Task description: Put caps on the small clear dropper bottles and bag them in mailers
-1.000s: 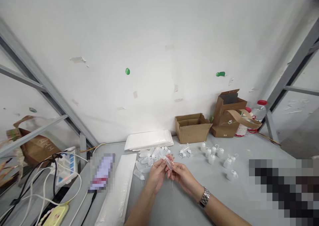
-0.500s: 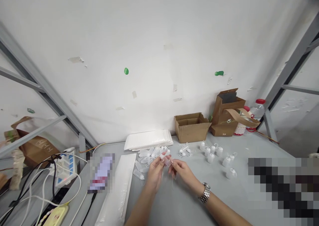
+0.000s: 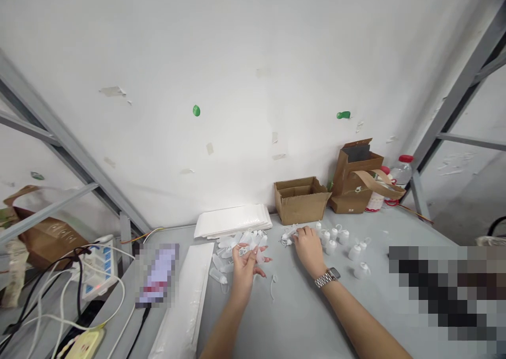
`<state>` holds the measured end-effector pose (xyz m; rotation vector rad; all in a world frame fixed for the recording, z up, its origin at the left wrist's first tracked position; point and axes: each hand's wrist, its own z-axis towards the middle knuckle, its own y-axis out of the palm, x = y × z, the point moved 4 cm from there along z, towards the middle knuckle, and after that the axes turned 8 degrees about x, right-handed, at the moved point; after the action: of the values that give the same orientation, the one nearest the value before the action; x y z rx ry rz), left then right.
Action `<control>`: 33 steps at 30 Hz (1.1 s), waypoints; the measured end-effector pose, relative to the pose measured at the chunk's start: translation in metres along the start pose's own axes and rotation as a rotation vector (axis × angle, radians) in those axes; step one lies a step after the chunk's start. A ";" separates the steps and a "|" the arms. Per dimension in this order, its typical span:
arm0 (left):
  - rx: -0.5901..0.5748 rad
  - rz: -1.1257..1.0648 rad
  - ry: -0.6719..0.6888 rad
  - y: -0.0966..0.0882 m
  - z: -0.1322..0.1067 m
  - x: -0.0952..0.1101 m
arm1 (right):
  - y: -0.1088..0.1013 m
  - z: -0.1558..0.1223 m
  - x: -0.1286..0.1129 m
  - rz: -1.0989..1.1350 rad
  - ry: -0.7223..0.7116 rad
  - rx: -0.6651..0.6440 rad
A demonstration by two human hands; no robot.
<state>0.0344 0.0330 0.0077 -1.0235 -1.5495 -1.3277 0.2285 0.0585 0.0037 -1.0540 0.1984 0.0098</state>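
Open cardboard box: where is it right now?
In the head view, the open cardboard box stands right of centre near the wall, between the white packet stack and the brown paper bag, beyond the right hand.

So there's a bottle (image 3: 260,256) in the left fingers (image 3: 250,259), a heap of bottles (image 3: 226,243) just behind and left of them, a stack of envelopes (image 3: 233,220) behind that, then going left a lone envelope (image 3: 184,301), a phone (image 3: 158,272) and a power strip (image 3: 100,274). The right fingers (image 3: 306,233) have a clump of caps (image 3: 288,235) just left, standing bottles (image 3: 331,247) to the right, a box (image 3: 302,206) behind and a bag (image 3: 350,193) behind and further right. Between both sets, nearer the wearer, a strap (image 3: 272,287) lies on the table (image 3: 284,322).
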 end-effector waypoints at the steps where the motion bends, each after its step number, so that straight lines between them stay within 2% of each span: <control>1: -0.002 0.001 -0.001 0.000 0.000 -0.001 | 0.001 0.000 0.000 -0.012 -0.005 -0.017; 9: -0.030 -0.021 -0.051 0.006 0.001 -0.002 | -0.001 0.001 0.000 -0.010 -0.019 -0.058; 13: 0.012 -0.009 -0.045 0.003 0.004 -0.005 | -0.007 -0.001 0.004 0.132 0.032 -0.043; 16: 0.022 0.011 -0.022 0.001 0.005 -0.006 | -0.008 -0.001 0.010 0.408 0.176 -0.051; 19: 0.010 0.048 0.012 0.001 0.004 -0.008 | -0.009 0.001 0.008 0.815 0.261 -0.076; 23: -0.005 0.113 0.040 0.003 0.002 -0.013 | -0.011 -0.002 -0.009 1.261 0.318 -0.216; 29: -0.081 0.173 0.037 0.010 -0.002 -0.021 | -0.011 -0.018 -0.039 1.664 0.378 -0.378; 33: -0.124 0.182 0.041 0.011 -0.002 -0.024 | -0.010 -0.027 -0.053 1.758 0.368 -0.476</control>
<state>0.0530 0.0303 -0.0112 -1.1782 -1.3235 -1.3210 0.1731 0.0345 0.0086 -1.0301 1.4526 1.5079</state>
